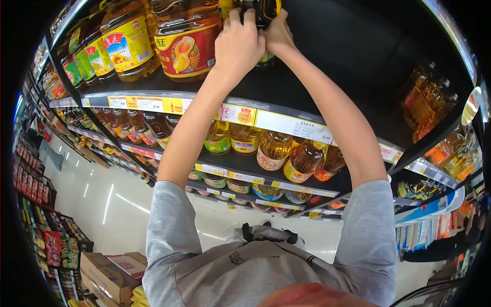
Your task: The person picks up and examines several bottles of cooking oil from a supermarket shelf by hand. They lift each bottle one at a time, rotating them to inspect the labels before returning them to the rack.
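High on the upper shelf, my left hand (239,45) and my right hand (279,34) are close together at a dark bottle (262,11) with a yellow strip at its edge. Their fingers curl around it from both sides, and they cover most of it. The bottle's top is cut off by the frame edge. Just left of my left hand stands a big cooking oil jug (188,46) with a red peanut label. Beside that is another oil jug (128,43) with a yellow label.
Under my forearms runs the shelf's price rail (291,125). Lower shelves hold rows of oil bottles (271,148). A dark shelf post (429,135) stands at right, with more bottles (427,97) behind. Cardboard boxes (110,279) sit at lower left on the pale floor (107,199).
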The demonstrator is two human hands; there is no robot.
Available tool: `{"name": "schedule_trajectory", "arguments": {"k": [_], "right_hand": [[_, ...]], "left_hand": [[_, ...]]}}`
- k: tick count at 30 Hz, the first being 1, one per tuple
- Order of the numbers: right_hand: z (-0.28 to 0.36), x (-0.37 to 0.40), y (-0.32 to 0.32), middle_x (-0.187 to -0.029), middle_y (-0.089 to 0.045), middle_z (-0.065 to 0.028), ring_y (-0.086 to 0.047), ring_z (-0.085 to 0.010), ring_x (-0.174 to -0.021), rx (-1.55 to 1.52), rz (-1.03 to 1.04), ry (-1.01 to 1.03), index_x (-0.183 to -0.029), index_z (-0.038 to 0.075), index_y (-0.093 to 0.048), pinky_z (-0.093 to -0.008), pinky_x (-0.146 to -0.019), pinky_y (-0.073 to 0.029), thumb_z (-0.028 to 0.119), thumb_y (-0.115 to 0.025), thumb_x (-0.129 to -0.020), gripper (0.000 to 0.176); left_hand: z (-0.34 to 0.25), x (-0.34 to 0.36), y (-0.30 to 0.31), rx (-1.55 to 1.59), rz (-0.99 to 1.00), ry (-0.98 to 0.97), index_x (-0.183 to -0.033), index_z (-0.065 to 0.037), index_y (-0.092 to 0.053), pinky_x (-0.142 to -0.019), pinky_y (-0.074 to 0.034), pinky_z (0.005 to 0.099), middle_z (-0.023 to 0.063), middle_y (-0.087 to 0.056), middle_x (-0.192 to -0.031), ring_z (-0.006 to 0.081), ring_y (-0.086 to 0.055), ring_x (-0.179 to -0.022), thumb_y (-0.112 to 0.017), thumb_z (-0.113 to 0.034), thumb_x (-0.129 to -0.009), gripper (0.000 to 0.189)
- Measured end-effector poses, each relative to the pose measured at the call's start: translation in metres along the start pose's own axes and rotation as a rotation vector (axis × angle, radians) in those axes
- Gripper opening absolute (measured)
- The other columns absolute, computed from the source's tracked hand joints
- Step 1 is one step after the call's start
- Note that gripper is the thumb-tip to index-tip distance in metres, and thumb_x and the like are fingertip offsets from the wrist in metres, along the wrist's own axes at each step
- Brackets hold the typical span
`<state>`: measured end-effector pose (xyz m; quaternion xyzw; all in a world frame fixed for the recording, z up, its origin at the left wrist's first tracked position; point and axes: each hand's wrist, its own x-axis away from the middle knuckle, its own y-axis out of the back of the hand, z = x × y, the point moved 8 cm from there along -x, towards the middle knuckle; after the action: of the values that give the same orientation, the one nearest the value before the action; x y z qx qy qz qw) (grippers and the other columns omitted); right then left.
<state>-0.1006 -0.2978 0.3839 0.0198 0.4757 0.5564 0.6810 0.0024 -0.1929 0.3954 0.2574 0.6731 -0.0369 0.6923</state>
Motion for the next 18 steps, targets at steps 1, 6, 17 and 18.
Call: {"name": "schedule_trajectory", "arguments": {"k": [1,6,17,18], "right_hand": [[0.002,0.0,-0.001,-0.117,-0.059,-0.0266,-0.063,-0.0345,-0.109,0.014,0.003,0.035,-0.129,-0.002,-0.02,-0.0386,-0.094,-0.05,0.026,-0.075,-0.079,0.079],[0.006,0.011,-0.01,-0.152,-0.033,-0.0207,-0.042,-0.0307,-0.135,-0.323,0.16,0.029,-0.154,0.018,0.006,-0.0356,-0.111,-0.036,0.037,-0.082,-0.075,0.12],[0.039,0.219,0.181,-0.109,-0.068,-0.0093,-0.065,-0.0316,-0.097,0.067,-0.259,0.468,-0.106,0.01,-0.07,-0.0405,-0.082,-0.053,0.033,-0.071,-0.08,0.034],[0.035,0.256,0.2,-0.105,-0.068,-0.0049,-0.067,-0.0261,-0.088,0.1,-0.373,0.543,-0.101,0.011,-0.07,-0.0353,-0.073,-0.055,0.025,-0.073,-0.079,0.026]], "left_hand": [[0.003,0.003,-0.001,0.013,-0.013,0.044,-0.127,-0.002,-0.053,-0.085,-0.055,0.045,0.0233,-0.053,-0.124,0.0401,-0.057,-0.112,-0.064,-0.022,-0.083,0.05],[-0.006,0.011,-0.004,-0.021,0.167,0.075,-0.139,0.014,-0.033,-0.1,-0.046,0.0479,0.0372,-0.033,-0.143,0.0506,-0.043,-0.125,-0.061,-0.019,-0.082,0.071],[-0.093,0.118,0.103,0.647,-0.246,0.026,-0.117,0.013,-0.058,-0.092,-0.05,0.0352,0.0228,-0.064,-0.117,0.029,-0.065,-0.102,-0.054,-0.013,-0.098,0.033],[-0.106,0.148,0.117,0.653,-0.36,-0.036,-0.114,0.014,-0.057,-0.086,-0.053,0.0384,0.0259,-0.065,-0.109,0.0318,-0.065,-0.094,-0.05,-0.012,-0.098,0.031]]}}
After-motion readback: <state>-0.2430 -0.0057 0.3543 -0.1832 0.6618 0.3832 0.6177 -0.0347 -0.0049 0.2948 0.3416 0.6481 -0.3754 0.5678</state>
